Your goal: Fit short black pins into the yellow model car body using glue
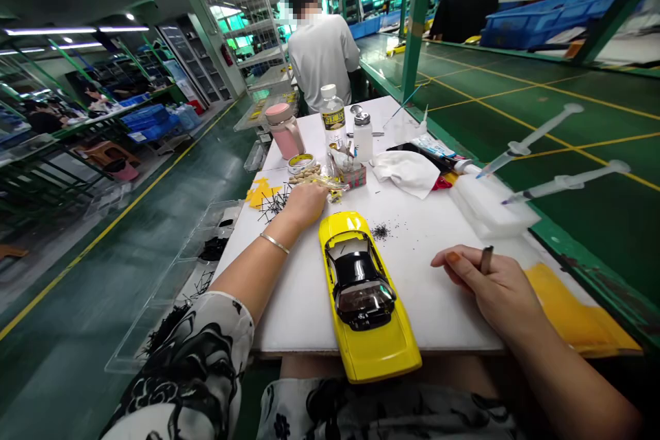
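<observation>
A yellow model car body (381, 350) with a black roof lies in front of me, its near end past the table's edge. My left hand (305, 205) reaches beyond it to a crinkled clear packet (335, 185) and a pile of peanuts (305, 174). Its fingers are curled and mostly hidden, so what they grip does not show. To the right of the car, my right hand (485, 282) is closed around a thin dark stick-like tool (486, 260), whose end pokes up above the fingers. Tiny black bits (380, 231) are scattered beside the car.
Thin black strips (274, 203) lie left, above a clear compartment tray (149, 309). A pink mug (284, 134), bottle (333, 117), pump dispenser (363, 137) and white cloth (407, 173) stand farther back. Syringes (541, 130) stick in white foam (492, 210) at right. A person (322, 55) sits ahead.
</observation>
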A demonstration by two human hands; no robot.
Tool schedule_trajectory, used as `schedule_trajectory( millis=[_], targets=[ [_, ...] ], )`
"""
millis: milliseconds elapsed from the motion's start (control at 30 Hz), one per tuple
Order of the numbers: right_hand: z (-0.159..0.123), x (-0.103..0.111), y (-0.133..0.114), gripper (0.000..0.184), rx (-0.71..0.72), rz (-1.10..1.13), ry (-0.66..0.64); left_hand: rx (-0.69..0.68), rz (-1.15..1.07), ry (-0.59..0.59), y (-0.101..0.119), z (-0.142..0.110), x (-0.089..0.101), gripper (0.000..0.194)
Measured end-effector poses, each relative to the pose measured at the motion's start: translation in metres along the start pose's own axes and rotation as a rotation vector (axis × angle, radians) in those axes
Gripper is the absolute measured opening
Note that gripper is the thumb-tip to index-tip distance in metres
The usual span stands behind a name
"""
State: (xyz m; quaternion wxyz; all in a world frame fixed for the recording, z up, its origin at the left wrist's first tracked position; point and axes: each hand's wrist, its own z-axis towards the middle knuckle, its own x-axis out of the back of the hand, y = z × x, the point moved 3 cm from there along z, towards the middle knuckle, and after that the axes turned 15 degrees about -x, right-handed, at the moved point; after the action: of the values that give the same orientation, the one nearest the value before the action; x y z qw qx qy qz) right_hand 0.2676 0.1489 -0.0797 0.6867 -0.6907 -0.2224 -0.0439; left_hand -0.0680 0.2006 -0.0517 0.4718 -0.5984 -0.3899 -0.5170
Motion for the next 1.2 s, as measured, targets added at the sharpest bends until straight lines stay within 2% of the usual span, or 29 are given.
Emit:
schedule_trajectory(
  millis=[133, 233, 500, 633, 733, 833, 933, 1000, 1067, 1200],
  targets=[
    [-0.006, -0.001, -0.006, 0.057, 0.058, -0.019, 0.022, -0.025, -0.010, 0.041, -0.004, -0.006, -0.002, 0.022],
    [-0.010, -0.002, -0.007, 0.056, 0.098, -0.036, 0.035, -0.067, -0.041, 0.119, -0.002, -0.008, 0.000, 0.019],
    [-0.015, -0.004, 0.000, 0.047, 0.148, 0.016, 0.025, -0.120, -0.155, 0.276, 0.022, -0.006, 0.013, 0.021],
    [-0.018, 0.003, 0.009, 0.041, 0.246, 0.163, 0.151, -0.138, -0.219, 0.325, 0.031, -0.008, 0.023, 0.021],
    [-0.015, 0.013, 0.010, 0.048, 0.279, 0.148, 0.200, -0.142, -0.279, 0.354, 0.032, -0.014, 0.027, 0.019],
    [-0.005, 0.023, -0.001, 0.060, 0.208, 0.150, 0.161, -0.123, -0.345, 0.413, 0.031, -0.026, 0.031, 0.018],
    [0.012, 0.029, -0.024, 0.063, 0.103, 0.266, 0.049, -0.109, -0.420, 0.478, 0.033, -0.043, 0.034, 0.015],
    [0.027, 0.026, -0.041, 0.053, 0.049, 0.285, -0.031, -0.106, -0.477, 0.517, 0.035, -0.053, 0.034, 0.014],
    [0.045, 0.020, -0.053, 0.037, 0.023, 0.208, -0.057, -0.107, -0.536, 0.551, 0.036, -0.061, 0.033, 0.016],
    [0.078, 0.003, -0.056, 0.026, 0.040, 0.117, -0.039, -0.097, -0.648, 0.614, 0.028, -0.068, 0.028, 0.020]
  ],
)
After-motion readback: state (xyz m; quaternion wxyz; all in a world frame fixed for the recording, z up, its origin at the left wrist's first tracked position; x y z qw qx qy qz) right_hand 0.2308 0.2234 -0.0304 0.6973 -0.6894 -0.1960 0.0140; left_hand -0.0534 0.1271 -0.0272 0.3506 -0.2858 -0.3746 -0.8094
